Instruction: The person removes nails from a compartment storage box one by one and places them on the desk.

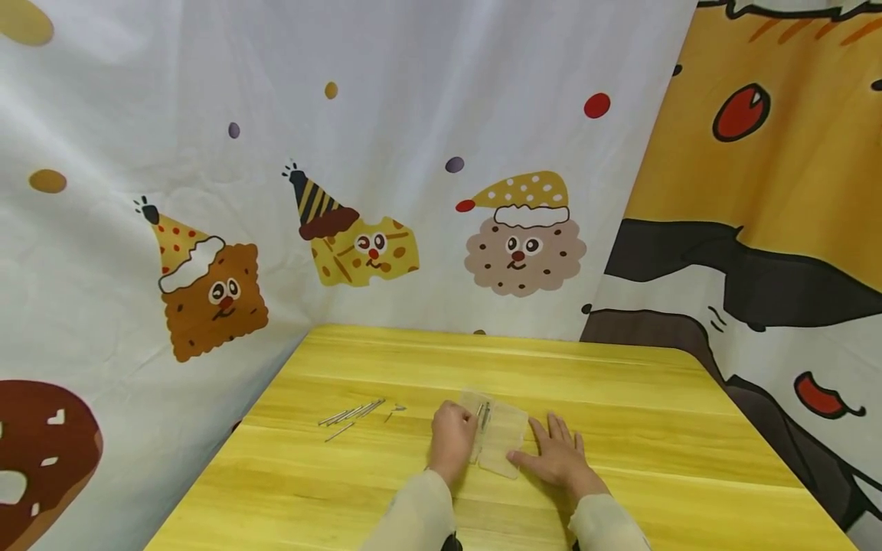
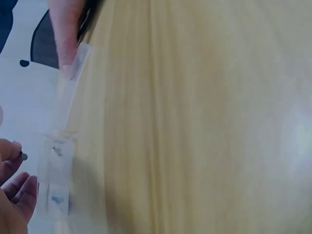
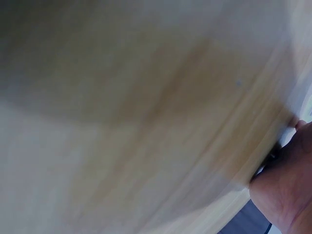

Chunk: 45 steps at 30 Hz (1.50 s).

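Note:
A clear plastic box lies on the table with its lid folded out to the right. Several small metal pieces that look like nails are inside it. My left hand is at the box's left side, fingers curled. In the left wrist view, its thumb and fingers pinch a nail, of which only the round grey end shows. My right hand rests at the lid's right edge, fingers spread and thumb on the lid. Only part of that hand appears in the right wrist view.
Left of the box, several long nails lie in a loose bunch, one apart in front. A few small nails lie between them and my left hand. The wooden table ends at a printed curtain behind.

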### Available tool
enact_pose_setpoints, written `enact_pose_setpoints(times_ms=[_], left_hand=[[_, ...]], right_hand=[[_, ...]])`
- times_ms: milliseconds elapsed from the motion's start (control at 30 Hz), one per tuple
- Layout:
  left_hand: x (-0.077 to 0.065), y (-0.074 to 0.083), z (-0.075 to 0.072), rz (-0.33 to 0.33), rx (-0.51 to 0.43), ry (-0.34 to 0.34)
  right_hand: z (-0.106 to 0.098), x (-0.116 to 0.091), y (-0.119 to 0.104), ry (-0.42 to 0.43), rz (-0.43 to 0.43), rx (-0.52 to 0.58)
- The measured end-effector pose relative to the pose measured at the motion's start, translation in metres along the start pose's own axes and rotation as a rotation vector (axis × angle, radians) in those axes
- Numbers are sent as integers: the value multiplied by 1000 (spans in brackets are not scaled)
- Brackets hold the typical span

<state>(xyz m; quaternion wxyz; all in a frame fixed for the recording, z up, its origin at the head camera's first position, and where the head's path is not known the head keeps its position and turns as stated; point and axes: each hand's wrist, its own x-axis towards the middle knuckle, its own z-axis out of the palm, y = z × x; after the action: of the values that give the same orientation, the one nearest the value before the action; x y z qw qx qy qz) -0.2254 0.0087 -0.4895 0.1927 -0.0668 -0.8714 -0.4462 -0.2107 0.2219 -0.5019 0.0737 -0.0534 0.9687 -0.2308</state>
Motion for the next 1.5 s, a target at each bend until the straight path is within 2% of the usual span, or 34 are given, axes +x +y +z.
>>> enact_pose_setpoints(times_ms=[167, 300, 433, 533, 667, 800, 900, 1067, 1200, 1333, 1500], left_hand=[[7, -3, -9, -35, -38, -53], [15, -7, -19, -44, -30, -61], [22, -13, -30, 7, -17, -42], [26, -21, -40, 79, 14, -16], [34, -36, -61, 96, 72, -44], [40, -54, -87, 55, 113, -145], [40, -71, -109, 57, 129, -200], [37, -101, -147, 49, 148, -234], [36, -125, -174, 40, 203, -266], [33, -140, -194, 22, 238, -298], [28, -148, -209, -25, 233, -327]], right_hand=[[2, 1, 4, -7, 2, 0], [-1, 1, 4, -12, 0, 11], [-5, 1, 3, -22, 12, 2], [-5, 2, 4, -23, 14, 3], [-6, 3, 6, -18, 1, 7], [-7, 0, 8, -11, -8, 14], [-5, -2, 8, -9, -8, 22], [1, -2, 9, -6, -21, 25], [2, -1, 8, -7, -23, 50], [-2, -2, 2, -21, -14, 71], [-4, -3, 0, -26, 7, 39]])
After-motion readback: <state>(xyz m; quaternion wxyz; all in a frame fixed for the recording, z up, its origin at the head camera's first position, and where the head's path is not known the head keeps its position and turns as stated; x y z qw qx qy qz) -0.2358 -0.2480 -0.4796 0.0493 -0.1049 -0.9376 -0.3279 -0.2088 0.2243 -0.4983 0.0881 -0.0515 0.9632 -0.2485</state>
